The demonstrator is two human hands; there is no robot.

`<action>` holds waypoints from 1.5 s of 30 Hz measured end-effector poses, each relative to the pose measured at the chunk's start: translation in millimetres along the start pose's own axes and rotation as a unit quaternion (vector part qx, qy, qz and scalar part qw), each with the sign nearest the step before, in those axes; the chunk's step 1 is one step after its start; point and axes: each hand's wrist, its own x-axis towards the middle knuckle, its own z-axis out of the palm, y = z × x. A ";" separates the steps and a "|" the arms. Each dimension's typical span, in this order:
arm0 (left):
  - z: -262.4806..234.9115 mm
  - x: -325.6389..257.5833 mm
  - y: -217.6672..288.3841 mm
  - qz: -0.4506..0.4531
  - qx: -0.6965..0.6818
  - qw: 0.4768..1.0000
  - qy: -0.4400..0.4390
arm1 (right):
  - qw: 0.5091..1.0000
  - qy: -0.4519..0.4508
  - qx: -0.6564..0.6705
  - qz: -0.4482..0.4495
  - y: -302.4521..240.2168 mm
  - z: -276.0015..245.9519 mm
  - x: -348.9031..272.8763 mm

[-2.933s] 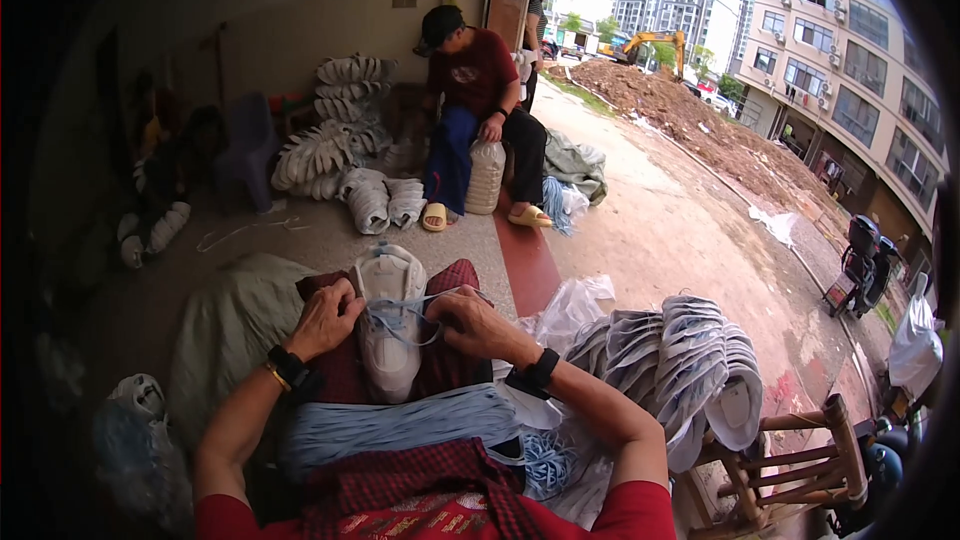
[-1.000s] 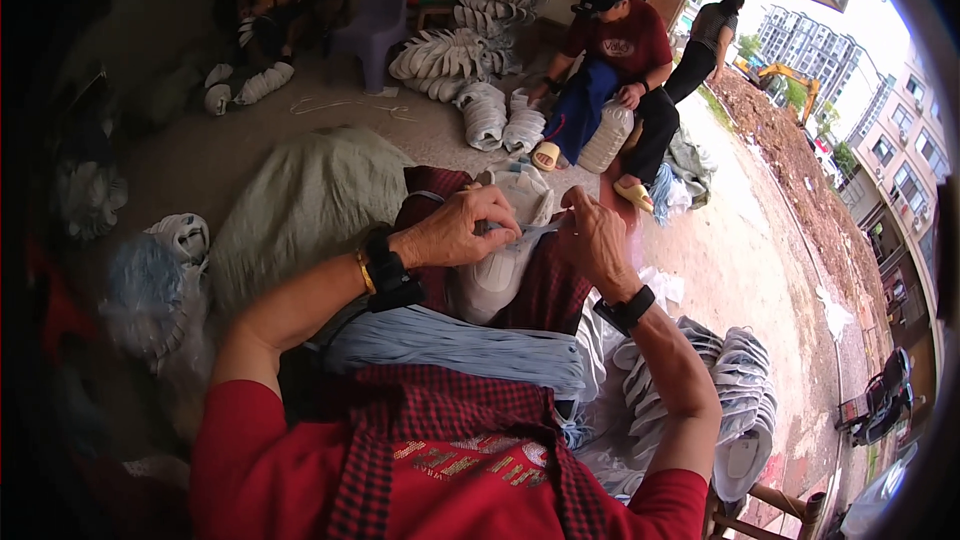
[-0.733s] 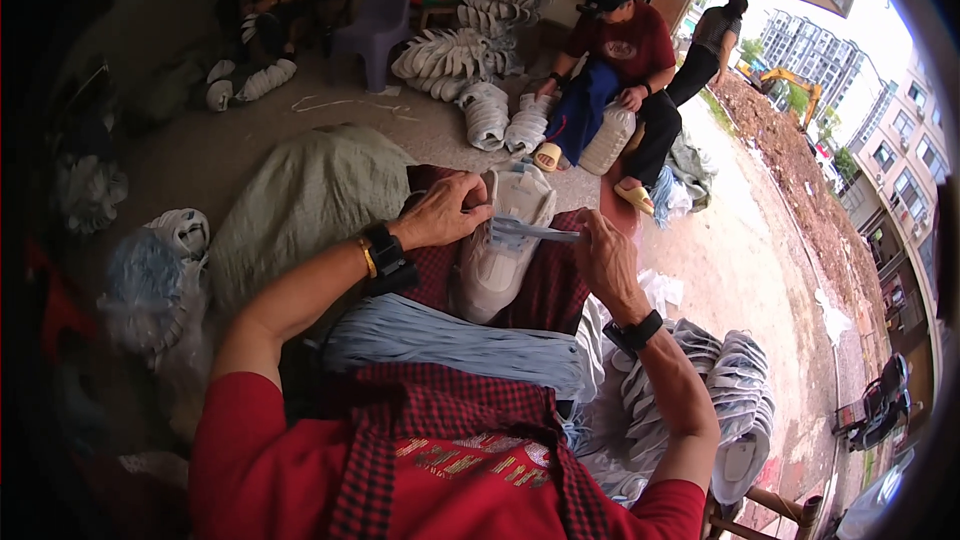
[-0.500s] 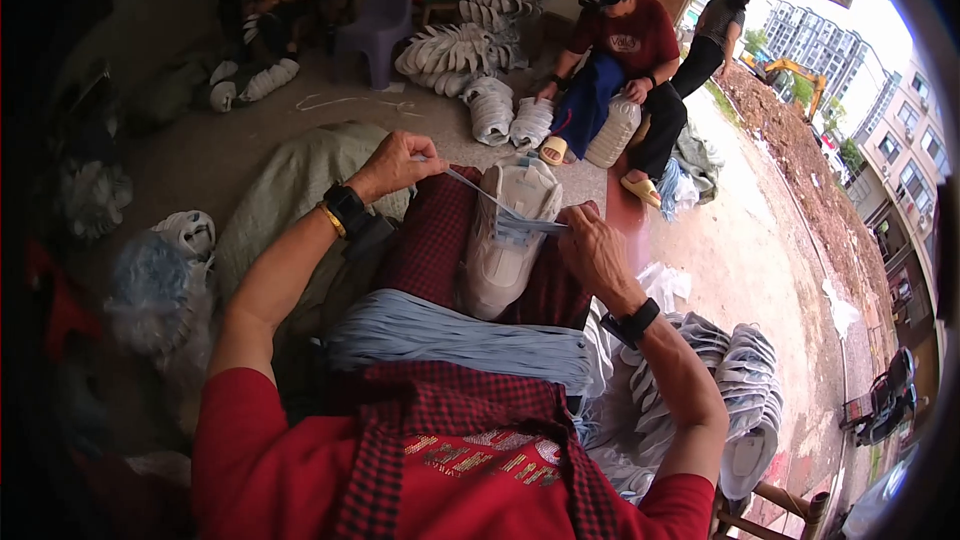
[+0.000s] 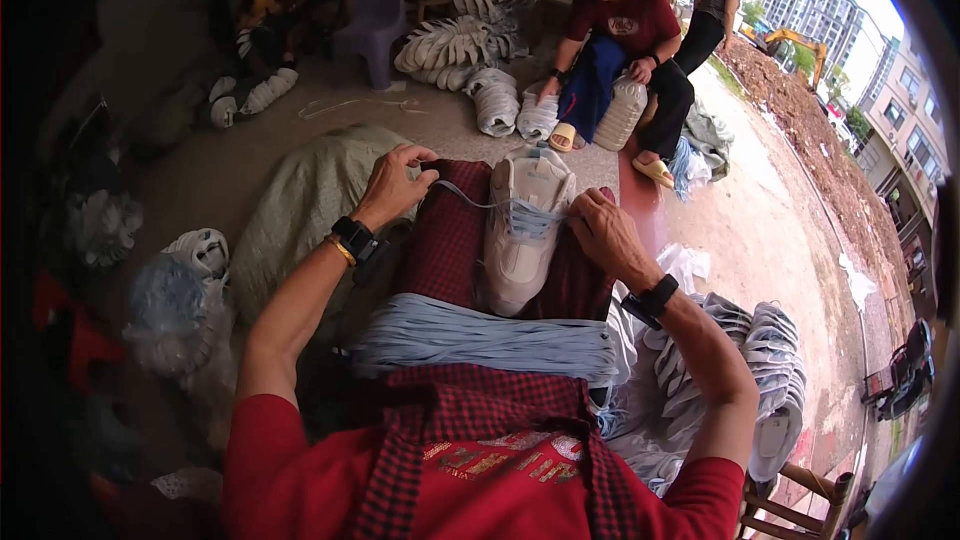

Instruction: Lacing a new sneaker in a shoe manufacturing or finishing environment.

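Note:
A white sneaker upper point(image 5: 515, 265) lies between my knees on a dark red checked cloth, toe toward me. Light blue lace crosses its eyelets. On the left, my left hand point(image 5: 398, 185) pinches a pale blue shoelace point(image 5: 466, 194) that sags toward the shoe. Close against the shoe's right side, my right hand point(image 5: 607, 232) is closed, fingertips at the lace crossing the tongue; the end it grips is mostly hidden. Nearer to me, a thick bundle of light blue laces point(image 5: 485, 342) rests across my lap.
Stacked white uppers point(image 5: 765, 380) stand at my right by a wooden chair point(image 5: 800, 500). A pale sack point(image 5: 300, 210) and bagged uppers point(image 5: 170, 300) lie at left. Ahead, a seated person point(image 5: 625, 30) handles uppers; more piles point(image 5: 455, 50) and a purple chair point(image 5: 372, 25) stand behind.
The lace, taut between my hands before, now hangs slack on the left. My left hand has dropped slightly, and my right hand has drawn in against the shoe. The whole view has shifted a little.

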 end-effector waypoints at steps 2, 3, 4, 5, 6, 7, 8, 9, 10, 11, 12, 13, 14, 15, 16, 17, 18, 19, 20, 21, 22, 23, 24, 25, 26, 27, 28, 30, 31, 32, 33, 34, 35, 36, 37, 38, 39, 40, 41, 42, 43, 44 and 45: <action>19.8 0.9 32.3 0.079 -0.063 0.994 -0.028 | 0.998 0.033 0.015 0.053 -1.0 -2.1 -0.4; 25.5 0.2 48.3 0.084 -0.100 0.989 -0.072 | 0.998 0.029 0.015 0.053 -1.1 -3.8 -0.9; 29.8 -1.9 59.5 0.086 -0.136 0.980 -0.113 | 0.997 0.027 0.012 0.065 -2.3 -5.2 0.1; 36.4 -3.8 63.6 0.110 -0.118 0.979 -0.125 | 0.997 0.026 0.009 0.077 -3.9 -6.4 0.3; 39.0 -3.8 63.3 0.107 -0.118 0.980 -0.122 | 0.997 0.024 0.009 0.073 -6.8 -8.0 1.4; 41.4 -3.2 62.1 0.124 -0.088 0.982 -0.115 | 0.998 0.034 0.011 0.061 -11.1 -9.0 1.7; 43.5 -2.4 60.1 0.140 -0.057 0.983 -0.107 | 0.998 0.044 0.013 0.048 -13.7 -10.6 2.5; 43.1 -2.0 54.4 0.210 -0.022 0.975 -0.070 | 0.998 0.045 0.014 0.047 -13.7 -13.3 3.6; 40.3 -2.4 47.5 0.210 -0.019 0.975 -0.070 | 0.999 0.054 -0.004 -0.004 -12.7 -16.0 5.0; 37.1 -2.8 40.7 0.198 -0.017 0.978 -0.058 | 0.996 0.064 -0.021 -0.054 -10.7 -18.0 6.6; 33.8 -4.4 37.2 0.187 -0.018 0.981 -0.050 | 0.996 0.067 -0.018 -0.050 -7.6 -19.5 5.1; 31.8 -5.5 34.6 0.189 -0.013 0.981 -0.037 | 0.995 0.070 -0.033 -0.061 -1.5 -22.3 3.8; 34.1 -5.8 34.1 0.191 -0.011 0.981 -0.042 | 0.994 0.074 -0.047 -0.071 5.6 -25.1 1.7; 35.7 -6.4 35.0 0.213 -0.008 0.977 -0.031 | 0.996 0.046 -0.069 -0.046 14.2 -26.6 -1.5; 36.0 -7.8 35.2 0.236 -0.006 0.972 -0.020 | 0.996 0.049 -0.065 -0.043 19.3 -23.9 -6.3; 34.9 -11.1 33.6 0.237 -0.004 0.971 -0.023 | 0.997 0.054 -0.054 -0.031 23.0 -19.7 -11.2; 34.9 -11.7 33.3 0.233 -0.008 0.972 -0.020 | 0.997 0.060 -0.045 -0.024 25.3 -19.9 -11.1; 34.2 -11.6 32.5 0.229 -0.012 0.973 -0.016 | 0.996 0.073 -0.049 -0.024 26.3 -18.6 -11.6; 32.9 -9.9 31.1 0.229 -0.012 0.973 -0.013 | 0.996 0.073 -0.050 -0.026 29.4 -20.6 -10.6; 30.3 -9.2 31.0 0.229 -0.003 0.973 -0.017 | 0.996 0.067 -0.056 -0.030 31.4 -23.7 -12.4; 27.1 -9.0 30.3 0.229 0.005 0.973 -0.020 | 0.996 0.059 -0.063 -0.035 34.3 -26.6 -15.1; 21.5 -9.8 28.1 0.228 0.004 0.973 -0.021 | 0.996 0.058 -0.063 -0.035 39.6 -30.0 -20.0; 12.6 -9.4 23.9 0.224 0.027 0.974 -0.019 | 0.995 0.057 -0.078 -0.021 47.8 -36.0 -26.7; 2.4 -9.2 15.1 0.219 0.051 0.974 -0.015 | 0.994 0.056 -0.092 -0.011 57.5 -41.3 -31.3; -8.7 -10.2 2.6 0.222 0.055 0.973 0.005 | 0.992 0.072 -0.104 0.003 66.5 -47.0 -38.9; -25.4 -11.5 -8.1 0.173 0.084 0.981 -0.021 | 0.991 0.083 -0.102 0.032 79.9 -51.9 -48.8; -41.4 -13.9 -25.9 0.166 0.089 0.982 -0.005 | 0.988 0.095 -0.114 0.042 90.9 -62.0 -58.2; -86.6 -17.1 -37.9 0.143 0.121 0.982 0.023 | 0.979 0.103 -0.147 0.096 103.3 -102.3 -89.8; -108.8 -17.8 -52.4 0.150 0.143 0.977 0.047 | 0.973 0.114 -0.170 0.105 110.9 -120.0 -102.5; -133.4 -18.9 -61.8 0.134 0.170 0.975 0.053 | 0.967 0.115 -0.196 0.119 118.0 -138.1 -115.3; -158.2 -19.8 -67.7 0.118 0.196 0.972 0.060 | 0.955 0.116 -0.231 0.142 126.5 -157.3 -130.7; -183.0 -21.8 -73.3 0.117 0.213 0.967 0.082 | 0.942 0.121 -0.268 0.159 131.0 -176.4 -143.1; -206.0 -22.0 -78.5 0.118 0.227 0.961 0.104 | 0.933 0.142 -0.292 0.153 142.8 -198.4 -161.3; -231.7 -24.2 -83.1 0.118 0.268 0.949 0.119 | 0.922 0.142 -0.317 0.171 150.0 -220.4 -176.2; -259.9 -29.6 -85.7 0.115 0.312 0.934 0.134 | 0.913 0.154 -0.327 0.188 152.6 -237.8 -186.2; -283.0 -31.9 -86.5 0.119 0.340 0.920 0.152 | 0.898 0.151 -0.355 0.211 162.4 -260.7 -204.9; -299.3 -30.5 -89.2 0.126 0.360 0.908 0.170 | 0.882 0.182 -0.384 0.203 178.1 -285.4 -233.6; -318.0 -35.7 -87.3 0.120 0.380 0.900 0.178 | 0.871 0.166 -0.383 0.261 182.0 -301.2 -245.3; -346.9 -44.4 -90.9 0.115 0.419 0.880 0.191 | 0.859 0.179 -0.397 0.268 182.5 -309.4 -250.2; -361.5 -50.9 -87.0 0.106 0.432 0.870 0.210 | 0.845 0.189 -0.416 0.278 181.5 -317.8 -257.5; -373.5 -56.2 -87.1 0.115 0.447 0.856 0.233 | 0.841 0.200 -0.429 0.264 185.7 -331.5 -272.7; -380.6 -61.0 -88.9 0.123 0.461 0.841 0.254 | 0.836 0.210 -0.441 0.249 189.8 -344.6 -285.2; -381.3 -62.8 -87.0 0.124 0.458 0.843 0.253 | 0.820 0.231 -0.487 0.195 189.2 -352.6 -288.9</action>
